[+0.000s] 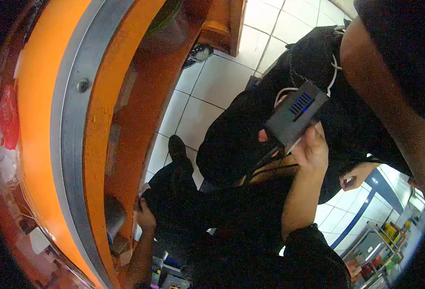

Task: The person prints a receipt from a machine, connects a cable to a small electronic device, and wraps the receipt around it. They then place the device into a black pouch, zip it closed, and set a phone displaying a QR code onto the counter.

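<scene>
A black box with slotted vents and a blue glow inside [296, 113] is gripped in my right hand [311, 144], raised at the right of centre. My thumb and palm support its lower end, and fingertips show at its left side. A white cable [335, 72] runs close behind the box over dark clothing. Low on the left, my left hand [146, 216] is beside the shelf under the orange counter. Its fingers are curled around something small and pale at the tips that I cannot make out.
The orange counter [41, 120] with its grey edge strip curves down the left side. A red plastic wrapper [10, 118] lies on it. Another person in black stands close at the right, with a bare arm [386, 82] showing. A loaded rack [376, 245] stands at the lower right.
</scene>
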### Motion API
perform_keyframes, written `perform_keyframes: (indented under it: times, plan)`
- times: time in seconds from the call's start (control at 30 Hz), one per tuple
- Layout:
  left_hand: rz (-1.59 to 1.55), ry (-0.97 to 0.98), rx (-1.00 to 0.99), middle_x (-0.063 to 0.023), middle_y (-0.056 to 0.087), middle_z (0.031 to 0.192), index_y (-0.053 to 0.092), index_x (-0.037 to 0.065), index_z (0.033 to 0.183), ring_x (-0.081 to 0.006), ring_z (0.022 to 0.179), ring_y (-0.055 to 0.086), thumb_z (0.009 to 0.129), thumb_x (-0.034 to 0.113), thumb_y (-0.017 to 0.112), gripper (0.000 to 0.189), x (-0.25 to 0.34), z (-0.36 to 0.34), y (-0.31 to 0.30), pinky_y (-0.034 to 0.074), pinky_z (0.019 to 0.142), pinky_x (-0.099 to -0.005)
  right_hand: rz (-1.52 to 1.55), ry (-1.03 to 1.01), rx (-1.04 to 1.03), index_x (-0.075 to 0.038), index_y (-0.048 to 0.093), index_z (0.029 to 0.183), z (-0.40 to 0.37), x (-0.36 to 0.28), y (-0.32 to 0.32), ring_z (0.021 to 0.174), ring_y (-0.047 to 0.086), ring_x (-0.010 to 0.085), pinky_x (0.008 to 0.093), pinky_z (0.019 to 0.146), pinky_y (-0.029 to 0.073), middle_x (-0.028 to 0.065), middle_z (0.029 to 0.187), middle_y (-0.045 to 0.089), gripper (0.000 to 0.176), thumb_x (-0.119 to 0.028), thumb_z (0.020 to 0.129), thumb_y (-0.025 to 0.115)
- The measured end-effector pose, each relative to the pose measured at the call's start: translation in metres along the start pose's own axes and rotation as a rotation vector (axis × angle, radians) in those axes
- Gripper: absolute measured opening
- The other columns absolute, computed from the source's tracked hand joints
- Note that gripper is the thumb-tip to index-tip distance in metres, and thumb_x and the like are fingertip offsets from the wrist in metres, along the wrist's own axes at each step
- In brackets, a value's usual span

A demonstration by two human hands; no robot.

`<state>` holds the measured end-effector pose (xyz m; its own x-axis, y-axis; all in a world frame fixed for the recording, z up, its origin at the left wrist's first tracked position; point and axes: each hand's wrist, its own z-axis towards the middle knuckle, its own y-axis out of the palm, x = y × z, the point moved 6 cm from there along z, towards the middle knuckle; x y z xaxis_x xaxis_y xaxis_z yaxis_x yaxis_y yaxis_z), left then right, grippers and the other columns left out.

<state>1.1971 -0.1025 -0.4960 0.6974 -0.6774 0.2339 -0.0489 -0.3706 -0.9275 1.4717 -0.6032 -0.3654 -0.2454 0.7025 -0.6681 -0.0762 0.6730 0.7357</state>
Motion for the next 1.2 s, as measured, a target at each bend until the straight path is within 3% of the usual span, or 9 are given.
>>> perform_keyframes:
  times: [0.17, 0.2, 0.27, 0.33, 0.4, 0.43, 0.53, 1.07, 1.2]
  plan:
    - [-0.180, -0.014, 0.014, -0.0251, 0.062, 0.127, 0.057, -0.005, 0.130, -0.0397, 0.119, 0.059, 0.102, 0.034, 0.051, 0.049, 0.042, -0.005, -0.015, 0.044, 0.101, -0.0433, 0.514, 0.146, -0.524, -0.002, 0.022, 0.149, -0.001, 0.003, 0.004, 0.128, 0.048, 0.0523, 0.0698, 0.094, 0.046, 0.0371, 0.142, 0.041, 0.074, -0.052, 0.100, 0.045]
    - [-0.088, -0.104, 0.016, -0.0252, 0.063, 0.125, 0.057, -0.005, 0.129, -0.0396, 0.118, 0.059, 0.101, 0.034, 0.051, 0.048, 0.041, -0.006, -0.014, 0.044, 0.101, -0.0431, 0.341, 0.202, -0.410, 0.007, 0.031, 0.140, -0.011, 0.001, 0.000, 0.113, 0.055, 0.0585, 0.0692, 0.091, 0.048, 0.0327, 0.140, 0.046, 0.084, -0.048, 0.088, 0.068]
    - [0.025, -0.219, 0.036, -0.0253, 0.064, 0.124, 0.058, -0.004, 0.129, -0.0394, 0.117, 0.060, 0.101, 0.033, 0.052, 0.047, 0.031, -0.008, -0.013, 0.045, 0.100, -0.0429, 0.102, 0.590, -0.945, -0.002, 0.029, 0.145, -0.040, 0.057, -0.089, 0.105, 0.059, 0.0606, 0.0716, 0.101, 0.037, 0.0360, 0.142, 0.043, 0.062, -0.045, 0.102, 0.043]
    - [-0.216, 0.071, 0.069, -0.0256, 0.065, 0.121, 0.060, -0.003, 0.128, -0.0388, 0.116, 0.061, 0.101, 0.032, 0.053, 0.045, 0.024, -0.001, -0.007, 0.045, 0.100, -0.0428, 0.209, 0.186, -1.396, -0.005, 0.021, 0.151, -0.008, 0.028, -0.044, 0.101, 0.060, 0.0621, 0.0714, 0.108, 0.026, 0.0368, 0.142, 0.043, 0.057, -0.040, 0.107, 0.023]
    - [-0.133, 0.029, 0.089, -0.0258, 0.065, 0.122, 0.060, -0.003, 0.128, -0.0386, 0.116, 0.061, 0.100, 0.032, 0.053, 0.045, 0.028, -0.004, -0.012, 0.045, 0.101, -0.0426, 0.433, -0.076, -0.643, 0.001, 0.019, 0.142, -0.009, -0.005, -0.024, 0.056, 0.067, 0.0481, 0.0683, 0.082, 0.052, 0.0354, 0.113, 0.064, 0.059, -0.035, 0.101, 0.043]
    - [-0.077, -0.002, 0.084, -0.0260, 0.064, 0.122, 0.060, -0.002, 0.128, -0.0384, 0.117, 0.061, 0.100, 0.032, 0.054, 0.045, 0.028, -0.004, -0.013, 0.045, 0.101, -0.0424, 0.659, 0.286, -0.943, -0.013, 0.017, 0.155, 0.004, -0.002, 0.010, 0.103, 0.058, 0.0637, 0.0722, 0.108, 0.025, 0.0360, 0.137, 0.048, 0.054, -0.037, 0.106, 0.023]
    - [-0.091, -0.007, 0.052, -0.0260, 0.064, 0.122, 0.059, -0.003, 0.129, -0.0381, 0.117, 0.061, 0.100, 0.031, 0.053, 0.044, 0.019, 0.001, -0.010, 0.044, 0.101, -0.0426, 0.747, 0.592, -0.936, -0.025, 0.017, 0.154, -0.019, 0.023, -0.038, 0.105, 0.057, 0.0646, 0.0727, 0.109, 0.024, 0.0368, 0.136, 0.049, 0.051, -0.039, 0.106, 0.021]
    - [-0.111, 0.059, 0.057, -0.0263, 0.063, 0.122, 0.060, -0.002, 0.125, -0.0419, 0.117, 0.058, 0.100, 0.032, 0.053, 0.043, 0.023, 0.001, -0.010, 0.042, 0.101, -0.0435, 0.504, 0.127, -0.786, -0.015, 0.031, 0.131, -0.007, -0.008, -0.016, 0.090, 0.067, 0.0541, 0.0803, 0.091, 0.034, 0.0351, 0.101, 0.066, 0.031, -0.033, 0.106, 0.031]
    - [-0.131, 0.067, 0.039, -0.0239, 0.067, 0.116, 0.065, 0.001, 0.120, -0.0384, 0.109, 0.063, 0.100, 0.023, 0.053, 0.032, 0.012, 0.007, -0.002, 0.046, 0.099, -0.0433, 0.378, 0.180, -0.652, -0.012, 0.031, 0.141, -0.006, -0.014, -0.009, 0.091, 0.066, 0.0482, 0.0626, 0.095, 0.043, 0.0321, 0.105, 0.064, 0.040, -0.033, 0.106, 0.032]
